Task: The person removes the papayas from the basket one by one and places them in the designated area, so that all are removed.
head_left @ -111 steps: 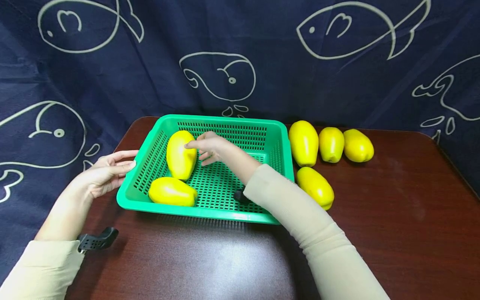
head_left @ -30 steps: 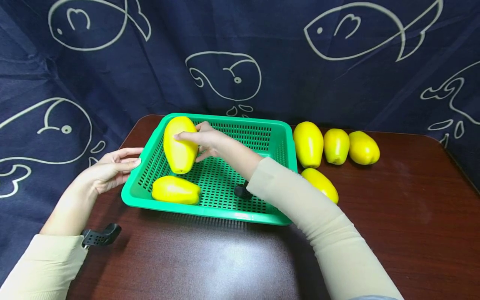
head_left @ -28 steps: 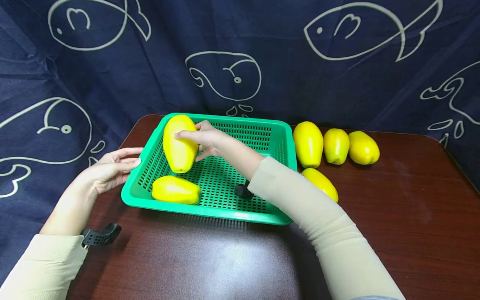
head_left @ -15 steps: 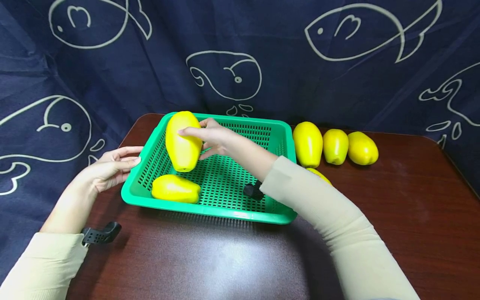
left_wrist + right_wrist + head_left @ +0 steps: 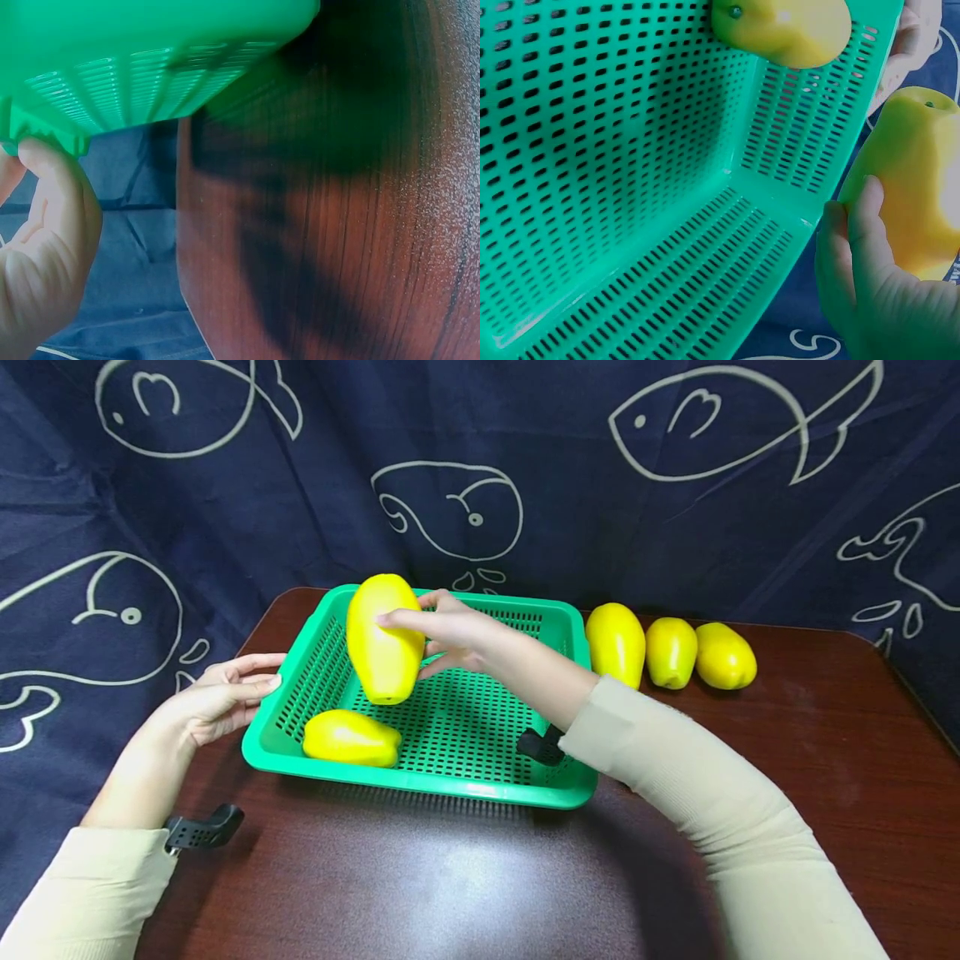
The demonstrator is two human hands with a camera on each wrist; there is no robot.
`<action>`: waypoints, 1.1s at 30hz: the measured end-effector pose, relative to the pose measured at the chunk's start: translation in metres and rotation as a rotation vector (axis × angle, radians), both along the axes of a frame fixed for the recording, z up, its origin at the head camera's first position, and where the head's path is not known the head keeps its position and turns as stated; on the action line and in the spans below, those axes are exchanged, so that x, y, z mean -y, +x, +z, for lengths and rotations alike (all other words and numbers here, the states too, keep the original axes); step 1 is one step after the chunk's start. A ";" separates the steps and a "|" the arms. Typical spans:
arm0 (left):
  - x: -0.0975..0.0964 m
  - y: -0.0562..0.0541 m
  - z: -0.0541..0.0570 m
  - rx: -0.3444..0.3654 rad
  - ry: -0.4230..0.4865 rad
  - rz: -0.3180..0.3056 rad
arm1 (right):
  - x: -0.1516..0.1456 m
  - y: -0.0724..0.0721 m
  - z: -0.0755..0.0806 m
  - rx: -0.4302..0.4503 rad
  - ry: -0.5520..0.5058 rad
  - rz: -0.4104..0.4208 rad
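Observation:
A green slotted plastic basket [image 5: 420, 783] is on the table, and my left hand [image 5: 213, 703] pinches its left rim between thumb and fingers. The left wrist view shows the thumb [image 5: 56, 180] against the rim's edge. My right hand [image 5: 467, 631] grips a large yellow papaya [image 5: 381, 647] and holds it upright above the left half of the basket. Its thumb lies on the near side; some fingers are hidden behind the fruit. Below it, a second papaya [image 5: 348, 739] lies sideways in the basket's front left corner, also visible in the right wrist view.
On the table [image 5: 825, 760], just right of the basket, a row holds a big papaya [image 5: 615, 645], a smaller papaya [image 5: 671, 652] and another papaya [image 5: 725, 656]. A dark blue curtain [image 5: 555, 435] with fish outlines hangs behind. Black wrist camera mounts stick out from both sleeves.
My right hand has closed round the papaya, lifted it off the basket floor and moved it slightly right. The right sleeve now covers the papaya nearest the basket's front right. My left hand stays put.

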State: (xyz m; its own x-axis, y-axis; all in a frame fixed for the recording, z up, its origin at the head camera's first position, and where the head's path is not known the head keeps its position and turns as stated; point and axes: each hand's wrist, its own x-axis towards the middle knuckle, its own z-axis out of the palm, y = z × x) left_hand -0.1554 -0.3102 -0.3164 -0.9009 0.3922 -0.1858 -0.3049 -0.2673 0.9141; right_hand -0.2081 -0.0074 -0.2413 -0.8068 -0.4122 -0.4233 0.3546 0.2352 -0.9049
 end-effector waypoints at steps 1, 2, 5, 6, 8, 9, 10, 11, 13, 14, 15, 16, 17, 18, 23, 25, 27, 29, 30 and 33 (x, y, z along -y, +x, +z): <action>0.000 0.000 0.000 -0.004 0.002 -0.002 | -0.003 0.001 0.001 -0.002 0.002 0.001; 0.000 0.000 -0.001 -0.008 0.004 -0.006 | -0.005 0.002 0.002 -0.004 0.004 0.002; 0.000 0.000 -0.001 -0.010 0.009 -0.007 | -0.013 0.004 0.005 -0.009 0.008 0.005; 0.000 0.000 -0.001 -0.010 0.007 -0.006 | -0.016 0.004 0.005 -0.009 0.012 0.006; -0.001 0.000 -0.001 -0.010 0.002 -0.001 | -0.020 0.005 0.007 -0.004 0.009 0.000; -0.001 0.001 -0.001 -0.009 -0.001 0.001 | -0.023 0.006 0.008 -0.002 0.008 -0.002; -0.001 0.001 -0.001 -0.009 -0.005 0.004 | -0.025 0.006 0.008 0.000 0.006 -0.006; -0.001 0.001 0.000 -0.009 -0.008 0.005 | -0.028 0.007 0.009 0.001 0.003 -0.009; -0.001 0.001 0.000 -0.008 -0.012 0.005 | -0.032 0.008 0.011 0.002 -0.003 -0.014; -0.001 0.001 0.000 -0.008 -0.014 0.006 | -0.035 0.008 0.011 0.001 -0.006 -0.014; -0.001 0.001 0.000 -0.007 -0.015 0.006 | -0.037 0.008 0.012 -0.002 -0.009 -0.014; -0.001 0.001 0.000 -0.007 -0.015 0.006 | -0.039 0.008 0.012 -0.003 -0.014 -0.014; -0.001 0.001 0.000 -0.007 -0.014 0.006 | -0.042 0.008 0.012 -0.006 -0.015 -0.014; -0.001 0.002 0.001 -0.008 -0.013 0.005 | -0.044 0.008 0.013 -0.006 -0.017 -0.015; -0.001 0.002 0.000 -0.011 -0.008 -0.002 | -0.055 0.010 0.014 -0.006 -0.009 -0.014; -0.001 0.002 0.000 -0.009 -0.010 -0.002 | -0.060 0.011 0.015 -0.007 -0.002 -0.009; -0.001 0.002 0.000 -0.007 -0.013 0.000 | -0.064 0.013 0.016 -0.008 0.003 -0.004; -0.001 0.002 0.000 -0.007 -0.012 -0.001 | -0.069 0.015 0.018 -0.007 0.009 -0.005; -0.001 0.002 0.000 -0.007 -0.011 -0.001 | -0.071 0.015 0.018 -0.008 0.010 -0.006; -0.001 0.001 0.000 -0.008 -0.013 -0.002 | -0.077 0.016 0.019 -0.007 0.011 -0.013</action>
State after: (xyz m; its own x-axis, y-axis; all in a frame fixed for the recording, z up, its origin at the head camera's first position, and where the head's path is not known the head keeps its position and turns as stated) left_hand -0.1540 -0.3093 -0.3161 -0.9014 0.3920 -0.1838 -0.2982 -0.2544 0.9200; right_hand -0.1922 0.0701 -0.2226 -0.8149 -0.3971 -0.4222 0.3515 0.2406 -0.9048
